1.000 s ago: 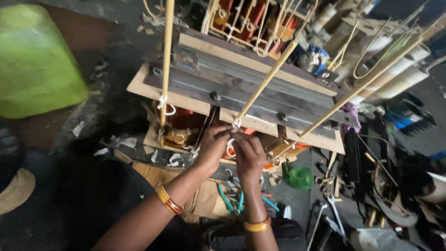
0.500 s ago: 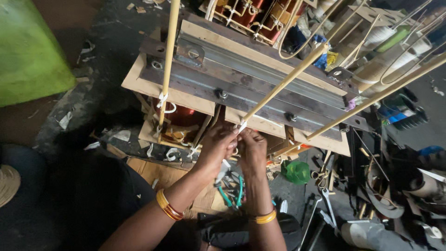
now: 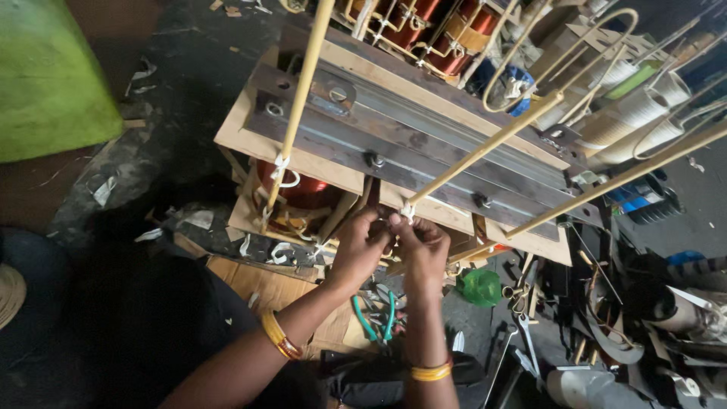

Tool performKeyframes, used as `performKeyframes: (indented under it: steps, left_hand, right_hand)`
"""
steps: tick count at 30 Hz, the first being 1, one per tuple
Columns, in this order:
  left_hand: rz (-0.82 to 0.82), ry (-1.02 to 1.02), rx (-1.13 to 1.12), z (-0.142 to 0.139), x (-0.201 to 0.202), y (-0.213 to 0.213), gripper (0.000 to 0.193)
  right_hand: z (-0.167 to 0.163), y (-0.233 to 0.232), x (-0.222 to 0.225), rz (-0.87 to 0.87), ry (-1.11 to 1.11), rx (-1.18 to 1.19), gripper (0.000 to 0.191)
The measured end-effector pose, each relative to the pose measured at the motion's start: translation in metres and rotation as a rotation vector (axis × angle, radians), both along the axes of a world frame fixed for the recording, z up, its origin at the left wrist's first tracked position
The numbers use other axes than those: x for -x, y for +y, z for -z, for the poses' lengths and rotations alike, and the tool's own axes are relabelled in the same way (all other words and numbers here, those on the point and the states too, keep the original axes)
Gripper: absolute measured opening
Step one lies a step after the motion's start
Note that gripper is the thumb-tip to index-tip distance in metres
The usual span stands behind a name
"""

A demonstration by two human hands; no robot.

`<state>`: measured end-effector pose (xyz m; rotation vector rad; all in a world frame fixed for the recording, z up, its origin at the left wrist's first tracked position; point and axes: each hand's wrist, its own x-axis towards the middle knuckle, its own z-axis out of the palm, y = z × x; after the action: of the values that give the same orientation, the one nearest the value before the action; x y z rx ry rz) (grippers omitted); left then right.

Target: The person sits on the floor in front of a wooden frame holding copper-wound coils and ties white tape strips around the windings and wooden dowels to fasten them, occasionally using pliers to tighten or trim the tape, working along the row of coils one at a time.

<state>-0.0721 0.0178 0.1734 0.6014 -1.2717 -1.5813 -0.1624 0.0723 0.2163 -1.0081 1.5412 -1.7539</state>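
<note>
Pinching white tie [image 3: 407, 212] on cream rod [image 3: 485, 150]: left hand [image 3: 360, 246] and right hand [image 3: 421, 246], fingertips together.

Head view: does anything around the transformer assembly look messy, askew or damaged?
Nothing looks damaged. White tape scraps litter the dark floor beside the transformer assembly, and green-handled pliers lie loose below both hands, left hand and right hand, which pinch a white tie on a yellow-sleeved lead.

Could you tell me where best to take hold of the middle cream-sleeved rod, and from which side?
Probably at its lower end, just above the white tie, where the left hand and right hand meet. The middle cream-sleeved rod is thin and round, slanting up to the right, so a pinch with fingers from below, on the near side, seems best.
</note>
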Motion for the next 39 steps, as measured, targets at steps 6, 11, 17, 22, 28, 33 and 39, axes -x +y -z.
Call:
performKeyframes:
  steps: [6,11,17,22,28,33,39]
  left_hand:
    - [-0.214,-0.143,0.406,-0.018,-0.014,0.004,0.005]
    - [-0.309,-0.430,0.649,-0.002,-0.010,0.000,0.004]
    - [-0.373,-0.469,0.755,0.031,0.005,-0.018,0.013]
    - [-0.382,-0.426,0.635,0.026,-0.004,-0.015,0.031]
    - [-0.323,-0.249,0.437,-0.002,-0.028,0.003,0.010]
    - [-0.341,-0.207,0.391,-0.014,-0.030,0.023,0.005]
    - [-0.400,-0.120,0.605,-0.026,-0.032,0.023,0.012]
  right_hand:
    - [0.022,0.010,-0.023,0.554,1.027,0.183,0.017]
    - [0.013,0.012,-0.017,0.210,0.253,0.014,0.021]
    - [-0.012,0.000,0.004,0.105,-0.007,0.176,0.035]
    - [-0.024,-0.011,0.004,0.173,-0.022,0.124,0.028]
    - [-0.024,0.009,0.008,0.227,1.200,0.192,0.009]
    - [-0.028,0.002,0.027,-0.060,0.980,0.075,0.013]
    - [-0.060,0.007,0.043,-0.405,1.232,0.079,0.027]
